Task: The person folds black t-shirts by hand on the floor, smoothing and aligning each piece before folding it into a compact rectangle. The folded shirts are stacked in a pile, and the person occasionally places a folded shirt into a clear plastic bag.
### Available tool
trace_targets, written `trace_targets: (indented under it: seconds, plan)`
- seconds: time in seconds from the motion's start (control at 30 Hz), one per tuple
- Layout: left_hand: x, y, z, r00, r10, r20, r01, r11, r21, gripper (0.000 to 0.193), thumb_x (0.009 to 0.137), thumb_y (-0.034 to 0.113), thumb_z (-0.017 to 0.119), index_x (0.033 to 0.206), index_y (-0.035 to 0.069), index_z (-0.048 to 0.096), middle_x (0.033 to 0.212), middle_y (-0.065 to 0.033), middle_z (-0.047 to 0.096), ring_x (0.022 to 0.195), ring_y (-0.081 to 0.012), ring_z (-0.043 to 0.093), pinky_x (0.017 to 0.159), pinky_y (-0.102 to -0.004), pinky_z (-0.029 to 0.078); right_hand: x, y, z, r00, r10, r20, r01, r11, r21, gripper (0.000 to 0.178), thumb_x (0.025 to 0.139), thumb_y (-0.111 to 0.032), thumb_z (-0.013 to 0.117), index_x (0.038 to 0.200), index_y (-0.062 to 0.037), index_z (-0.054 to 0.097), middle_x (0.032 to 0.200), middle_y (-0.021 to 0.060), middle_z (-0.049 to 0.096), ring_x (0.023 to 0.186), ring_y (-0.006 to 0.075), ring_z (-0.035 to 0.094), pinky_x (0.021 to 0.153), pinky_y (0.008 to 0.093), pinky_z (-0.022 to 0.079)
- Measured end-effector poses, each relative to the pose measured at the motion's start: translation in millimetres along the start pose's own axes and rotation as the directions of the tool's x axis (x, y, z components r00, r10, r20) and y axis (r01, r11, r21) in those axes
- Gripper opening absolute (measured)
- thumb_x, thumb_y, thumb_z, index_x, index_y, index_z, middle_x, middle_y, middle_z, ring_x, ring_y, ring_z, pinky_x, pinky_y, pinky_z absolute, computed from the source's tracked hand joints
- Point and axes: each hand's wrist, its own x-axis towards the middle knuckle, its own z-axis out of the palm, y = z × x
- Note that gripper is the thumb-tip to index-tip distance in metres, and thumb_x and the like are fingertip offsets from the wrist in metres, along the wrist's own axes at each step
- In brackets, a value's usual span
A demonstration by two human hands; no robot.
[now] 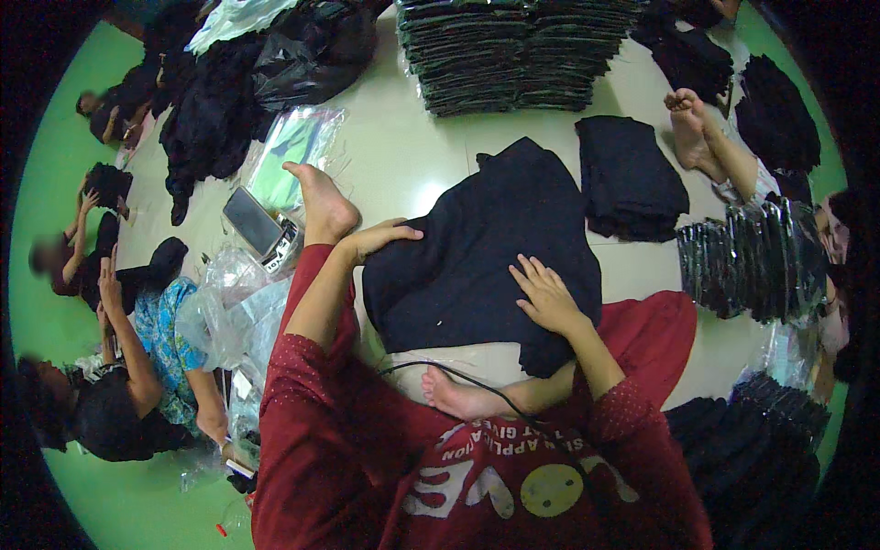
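A black garment [486,247] lies spread on the floor between my legs, its outline uneven, with a small pale speck near its lower edge. My left hand [383,238] rests on the garment's upper left edge, fingers stretched together over the cloth. My right hand [547,298] lies flat on the right part of the garment with its fingers spread. Neither hand grips the cloth. Just beyond the garment's right side sits a folded stack of black clothing [631,179]. A dark cable [458,374] curves over my lap below the garment.
Tall stacks of bagged dark garments [513,55] stand at the far side, with more packed garments [752,261] to the right. A phone [252,222] and clear plastic bags [229,293] lie left of my leg. Several people sit around, one person's bare feet [692,137] reaching in from the right.
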Motion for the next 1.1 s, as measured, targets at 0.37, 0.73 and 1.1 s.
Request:
trace_targets:
  seconds: [0.37,0.73,1.1]
  plan:
    - [-6,17,-22,0.999,-0.027,0.038,-0.003,0.783,0.621,0.061,0.069,0.042,0.073,0.105,-0.006,0.063,0.093,-0.0116,0.067,0.081,-0.0226,0.064,0.075,-0.0319,0.051,-6,3,-2,0.997,-0.017,0.071,0.014,0.999,0.043,0.073,0.085,-0.033,0.059,0.146,-0.0142,0.022,0.153,0.0119,0.015,0.14,0.0303,0.015,0.112,0.0448,0.018]
    - [66,8,150,0.203,0.961,-0.19,-0.058,0.206,0.977,0.063,0.081,0.041,0.06,0.134,0.011,0.044,0.141,-0.0225,0.034,0.131,-0.0414,0.031,0.102,-0.0603,0.025,-7,-1,0,0.996,-0.076,0.054,0.073,0.995,0.066,0.078,0.082,-0.037,0.063,0.145,-0.011,0.025,0.151,0.0171,0.014,0.14,0.0347,0.015,0.111,0.048,0.018]
    - [136,89,147,0.49,0.858,-0.154,-0.091,0.226,0.97,0.072,0.08,0.057,0.056,0.14,0.024,0.036,0.147,-0.0182,0.026,0.135,-0.039,0.025,0.1,-0.0676,0.021,-13,-2,-11,0.991,-0.106,0.076,0.092,0.98,0.175,0.08,0.075,-0.041,0.068,0.141,-0.0104,0.034,0.149,0.0193,0.02,0.138,0.0379,0.018,0.109,0.0544,0.017]
